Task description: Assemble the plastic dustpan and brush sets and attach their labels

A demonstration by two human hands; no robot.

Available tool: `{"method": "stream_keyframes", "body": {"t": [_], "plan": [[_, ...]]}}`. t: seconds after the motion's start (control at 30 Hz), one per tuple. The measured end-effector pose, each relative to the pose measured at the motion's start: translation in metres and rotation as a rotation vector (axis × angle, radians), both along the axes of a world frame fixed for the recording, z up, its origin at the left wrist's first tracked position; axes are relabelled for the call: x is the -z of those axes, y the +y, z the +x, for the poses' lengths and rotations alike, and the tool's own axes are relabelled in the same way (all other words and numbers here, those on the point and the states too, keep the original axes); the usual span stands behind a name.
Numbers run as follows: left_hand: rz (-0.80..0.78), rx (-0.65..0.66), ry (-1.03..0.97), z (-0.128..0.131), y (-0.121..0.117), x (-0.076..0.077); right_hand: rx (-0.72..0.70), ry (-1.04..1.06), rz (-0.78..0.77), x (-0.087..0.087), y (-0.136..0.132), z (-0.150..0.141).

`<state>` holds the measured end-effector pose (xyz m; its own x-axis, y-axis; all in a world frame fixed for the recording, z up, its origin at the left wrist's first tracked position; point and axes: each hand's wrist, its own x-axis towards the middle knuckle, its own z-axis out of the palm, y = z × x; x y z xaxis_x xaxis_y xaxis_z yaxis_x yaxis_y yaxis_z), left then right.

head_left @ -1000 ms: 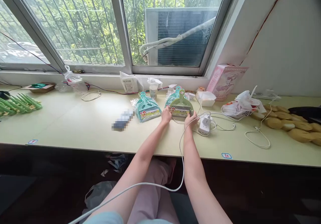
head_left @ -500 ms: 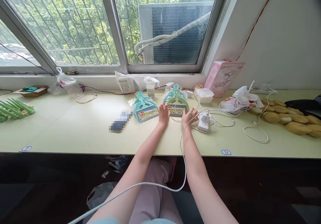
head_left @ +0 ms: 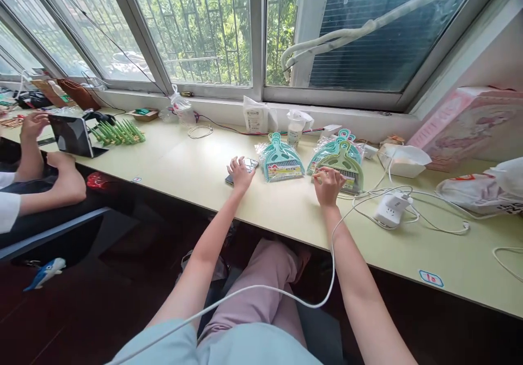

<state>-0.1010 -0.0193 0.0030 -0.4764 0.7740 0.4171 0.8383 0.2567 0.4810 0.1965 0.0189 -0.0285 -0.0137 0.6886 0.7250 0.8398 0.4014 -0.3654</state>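
Note:
My left hand (head_left: 241, 176) lies over a phone (head_left: 251, 164) on the table, fingers spread and bent across it. In front of the green dustpan set (head_left: 352, 170), my right hand (head_left: 329, 185) is curled, with its fingers bent towards the left. Whatever may be inside those fingers is hidden. The green set rests on teal dustpan sets (head_left: 327, 151) in clear wrap. To their left lies another teal dustpan set (head_left: 278, 152) with a brush and a printed label.
A white cable (head_left: 261, 287) hangs across my lap and right forearm towards a power strip (head_left: 390, 210). A cup (head_left: 295, 131) stands behind the dustpans. On the left, a co-worker's hand (head_left: 34, 125) is near a tablet (head_left: 71, 136) and green stalks (head_left: 118, 132).
My view has turned left. My left hand has left the dustpans and moved onto the phone. The right hand has shifted from the green set's right side to its left front, fingers curled.

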Motion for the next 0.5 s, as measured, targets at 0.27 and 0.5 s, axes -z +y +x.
{"method": "stream_keyframes", "body": {"t": [0.27,0.5], "plan": [[-0.364,0.084,0.034,-0.034,0.019,0.009,0.0,0.022,0.051,0.003,-0.001,0.002],[-0.225,-0.035,-0.042,-0.032,0.018,0.013,0.019,0.021,-0.01,0.002,0.001,0.001]]}}
